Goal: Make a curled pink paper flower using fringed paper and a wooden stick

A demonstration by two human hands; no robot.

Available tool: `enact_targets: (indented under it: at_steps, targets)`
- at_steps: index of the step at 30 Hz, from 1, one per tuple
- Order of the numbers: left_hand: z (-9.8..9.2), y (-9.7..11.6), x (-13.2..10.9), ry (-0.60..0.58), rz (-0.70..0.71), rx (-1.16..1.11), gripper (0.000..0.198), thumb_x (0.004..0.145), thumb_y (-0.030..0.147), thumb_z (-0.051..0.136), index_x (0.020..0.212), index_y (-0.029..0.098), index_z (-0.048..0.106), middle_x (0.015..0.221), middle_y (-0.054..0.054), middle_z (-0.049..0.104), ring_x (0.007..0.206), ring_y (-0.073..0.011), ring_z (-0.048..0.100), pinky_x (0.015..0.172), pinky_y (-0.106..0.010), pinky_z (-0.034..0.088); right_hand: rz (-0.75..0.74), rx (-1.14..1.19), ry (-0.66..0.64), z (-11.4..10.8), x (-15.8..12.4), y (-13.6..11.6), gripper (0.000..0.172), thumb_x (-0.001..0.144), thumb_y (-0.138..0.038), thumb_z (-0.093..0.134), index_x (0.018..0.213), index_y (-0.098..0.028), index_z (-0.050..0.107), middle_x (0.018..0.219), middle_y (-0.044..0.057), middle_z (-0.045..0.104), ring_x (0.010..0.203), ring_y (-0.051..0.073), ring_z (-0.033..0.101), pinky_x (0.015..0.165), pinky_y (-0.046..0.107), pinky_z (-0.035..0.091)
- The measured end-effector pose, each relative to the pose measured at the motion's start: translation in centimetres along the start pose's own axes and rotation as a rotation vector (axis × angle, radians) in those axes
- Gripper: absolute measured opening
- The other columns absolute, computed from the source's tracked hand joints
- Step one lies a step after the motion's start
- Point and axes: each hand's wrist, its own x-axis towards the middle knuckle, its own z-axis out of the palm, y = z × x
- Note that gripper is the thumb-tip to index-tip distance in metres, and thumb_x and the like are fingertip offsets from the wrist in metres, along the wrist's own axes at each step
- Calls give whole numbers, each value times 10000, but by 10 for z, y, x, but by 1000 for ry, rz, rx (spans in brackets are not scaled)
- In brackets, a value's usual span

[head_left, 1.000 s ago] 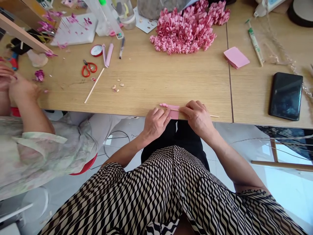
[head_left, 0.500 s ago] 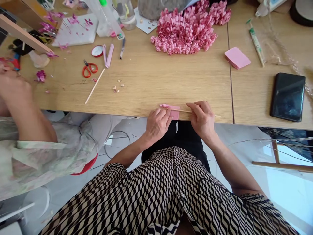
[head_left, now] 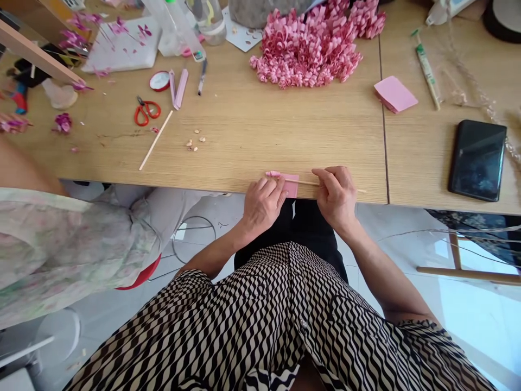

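At the table's front edge my left hand is closed, its fingers pressed onto a small pink sheet, which looks like paper or thin foam. A curled pink strip sits just beyond those fingertips, at the left end of a thin wooden stick. The stick lies across the sheet and runs right into my right hand. That hand pinches it between thumb and fingers, and its tip sticks out on the far side. My left fingers hide part of the sheet and stick.
A heap of pink curled strips lies at the back. To the right are a pink sheet stack and a black device. Red-handled scissors and another stick lie left, near a co-worker's arm.
The co-worker's hand at the left has moved out of view, leaving the forearm. My hands stay in nearly the same place on the stick and sheet. The view has shifted slightly.
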Motion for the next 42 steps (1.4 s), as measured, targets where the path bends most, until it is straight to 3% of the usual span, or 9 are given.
enact_targets:
  at_steps: [9, 13, 18, 21, 24, 27, 32, 36, 42]
  targets:
    - [1, 0, 1, -36, -37, -53, 430, 1024, 354, 339, 1194, 98, 640, 821, -97, 685, 831, -223, 593, 719, -348, 378, 8, 8, -2, -1, 1, -3, 378, 897, -82, 379, 1121, -241, 638, 947, 76, 597, 885, 201, 546, 773, 363, 465]
    - [1, -1, 1, -28, -36, -89, 425, 1027, 348, 328, 1195, 116, 641, 969, -119, 696, 962, -232, 592, 775, -349, 405, 11, 9, -11, -2, 2, -4, 367, 902, -90, 382, 1109, -240, 644, 942, 75, 597, 878, 200, 543, 776, 366, 463]
    - [2, -2, 1, -25, -35, -70, 414, 1024, 347, 346, 1196, 111, 639, 891, -103, 699, 882, -224, 604, 739, -343, 402, -13, -10, -32, -3, 4, -5, 367, 912, -94, 380, 1116, -239, 649, 940, 73, 610, 865, 197, 540, 775, 367, 464]
    - [3, -1, 2, -11, -27, -65, 415, 1026, 343, 342, 1182, 104, 643, 960, -113, 699, 954, -232, 600, 762, -342, 412, -48, -5, -81, -6, 7, -6, 281, 935, -182, 442, 1120, -218, 651, 966, 81, 631, 891, 209, 522, 803, 376, 450]
    - [3, -3, 1, -13, -33, -93, 402, 1021, 340, 364, 1194, 103, 639, 900, -102, 686, 907, -224, 596, 757, -344, 428, -40, -8, -183, -9, 13, -8, 209, 930, -302, 512, 1015, -211, 680, 947, 81, 643, 892, 220, 507, 800, 382, 421]
    - [1, -9, 1, 20, -51, -181, 373, 1025, 317, 360, 1194, 137, 639, 936, -89, 672, 934, -200, 588, 802, -334, 463, 8, -25, -256, -9, 18, -10, 226, 934, -332, 502, 880, -214, 687, 880, 71, 637, 853, 216, 498, 768, 371, 380]
    - [-4, -25, 11, 130, -148, -222, 287, 1006, 312, 430, 1101, 233, 689, 897, -56, 600, 904, -177, 547, 817, -338, 469, 32, -73, -266, -7, 20, -12, 222, 939, -314, 491, 868, -207, 673, 879, 74, 626, 852, 215, 486, 755, 361, 346]
    - [-3, -30, 22, 54, -88, -245, 172, 944, 321, 568, 985, 253, 721, 1051, -57, 612, 1055, -211, 548, 879, -392, 427, 36, -104, -286, -7, 20, -13, 217, 939, -307, 496, 858, -199, 664, 882, 76, 628, 856, 216, 485, 760, 361, 344]
    - [5, -29, 23, 22, -118, -338, 129, 915, 297, 622, 943, 217, 720, 1003, -40, 693, 976, -187, 625, 869, -367, 410, 21, -151, -297, -8, 20, -15, 248, 958, -302, 451, 856, -194, 649, 890, 83, 630, 852, 222, 475, 747, 361, 322]
